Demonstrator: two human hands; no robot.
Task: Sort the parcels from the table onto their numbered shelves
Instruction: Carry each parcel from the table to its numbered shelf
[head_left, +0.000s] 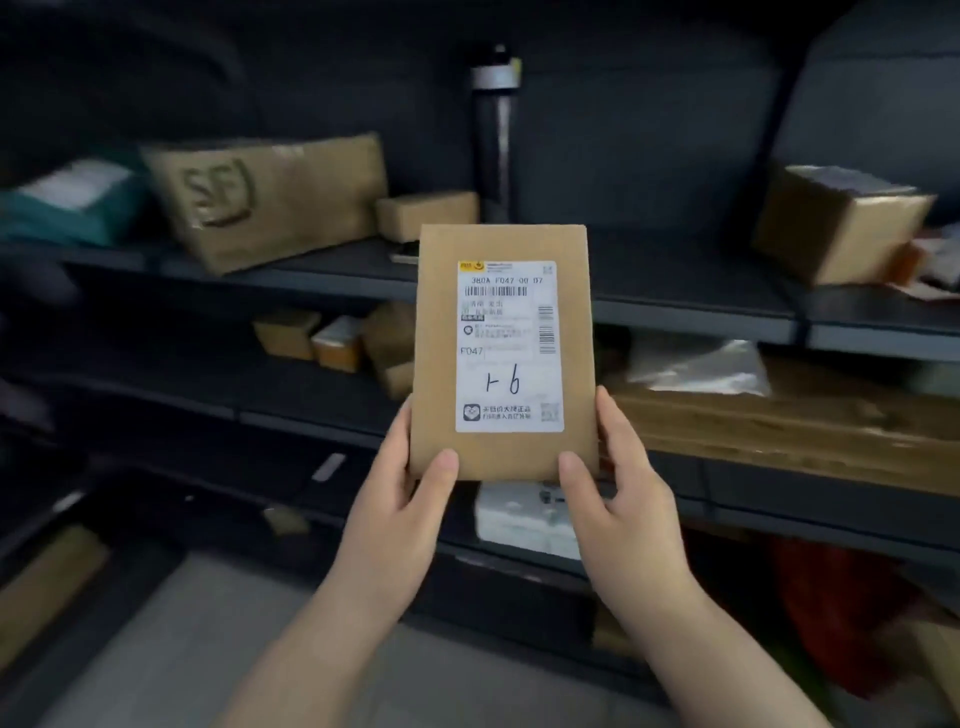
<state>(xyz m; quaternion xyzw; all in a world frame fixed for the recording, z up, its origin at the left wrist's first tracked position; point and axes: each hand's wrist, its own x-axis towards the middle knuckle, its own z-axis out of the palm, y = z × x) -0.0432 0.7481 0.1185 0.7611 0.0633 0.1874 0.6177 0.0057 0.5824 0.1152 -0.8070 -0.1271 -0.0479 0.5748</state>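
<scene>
I hold a flat brown cardboard parcel (571, 322) upright in front of the dark shelves (675, 306). Its white shipping label (509, 345) faces me, with "1-6" handwritten on it. My left hand (400, 499) grips the parcel's lower left corner, thumb on the front. My right hand (618, 499) grips the lower right corner the same way. The parcel hides part of the shelves behind it.
The upper shelf carries a big box marked SF (270, 197), a small box (426, 213), a teal packet (67, 208) and a box at the right (836, 223). Small boxes (332, 340), a plastic bag (696, 364) and a white parcel (524, 519) sit lower down. Grey floor (208, 649) lies below.
</scene>
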